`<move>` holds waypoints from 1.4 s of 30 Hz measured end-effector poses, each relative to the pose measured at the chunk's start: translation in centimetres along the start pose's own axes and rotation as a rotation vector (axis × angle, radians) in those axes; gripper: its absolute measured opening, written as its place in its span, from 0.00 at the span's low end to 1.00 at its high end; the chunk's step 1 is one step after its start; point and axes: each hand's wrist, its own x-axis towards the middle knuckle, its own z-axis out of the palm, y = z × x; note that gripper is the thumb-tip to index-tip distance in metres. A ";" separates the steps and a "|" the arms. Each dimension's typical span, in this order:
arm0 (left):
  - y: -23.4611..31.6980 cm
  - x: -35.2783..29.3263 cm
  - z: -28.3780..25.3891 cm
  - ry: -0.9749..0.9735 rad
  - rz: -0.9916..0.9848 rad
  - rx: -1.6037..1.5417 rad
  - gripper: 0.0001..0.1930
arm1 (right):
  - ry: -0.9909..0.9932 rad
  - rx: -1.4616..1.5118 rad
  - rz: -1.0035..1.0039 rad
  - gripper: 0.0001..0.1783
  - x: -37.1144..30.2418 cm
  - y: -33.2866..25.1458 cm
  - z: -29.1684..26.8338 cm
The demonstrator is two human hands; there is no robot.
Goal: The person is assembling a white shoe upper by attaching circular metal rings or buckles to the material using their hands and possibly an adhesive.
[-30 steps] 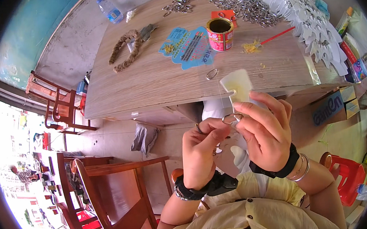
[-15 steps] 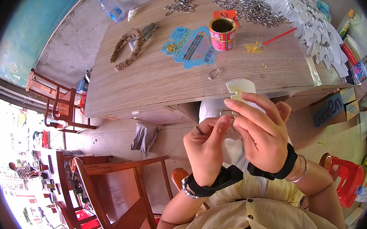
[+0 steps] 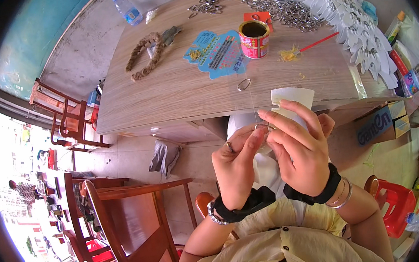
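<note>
Fingers of the left hand pinch a small metal ring, tips meeting those of the right hand, which grips a notched white card in front of the tabletop's near edge. Card now shows a broader face than half a second ago, so its angle has apparently changed, within the grip. Beyond: loose ring, open pink tin, heaped rings.

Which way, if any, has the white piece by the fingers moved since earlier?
Yes: judged against the red can, the white piece is now farther right.
</note>
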 end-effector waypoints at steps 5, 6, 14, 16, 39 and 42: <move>-0.3 0.1 -0.7 -0.069 -0.044 0.063 0.09 | -0.004 -0.098 -0.030 0.06 -0.4 0.4 0.3; -0.3 0.1 -0.7 -0.069 -0.048 0.059 0.09 | 0.004 -0.101 -0.032 0.07 -0.5 0.4 0.3; 0.1 0.4 -0.6 0.028 -0.159 -0.063 0.12 | 0.047 -0.076 -0.025 0.07 -0.5 0.3 0.9; 0.1 0.5 -0.6 0.041 -0.154 -0.061 0.13 | 0.064 -0.067 -0.025 0.08 -0.7 0.3 1.1; -0.3 0.3 -0.4 0.126 -0.024 -0.040 0.18 | 0.162 -0.164 -0.218 0.11 -1.6 1.2 2.4; -0.5 0.3 -0.6 0.129 -0.032 -0.018 0.18 | 0.166 -0.190 -0.251 0.12 -1.8 1.6 2.9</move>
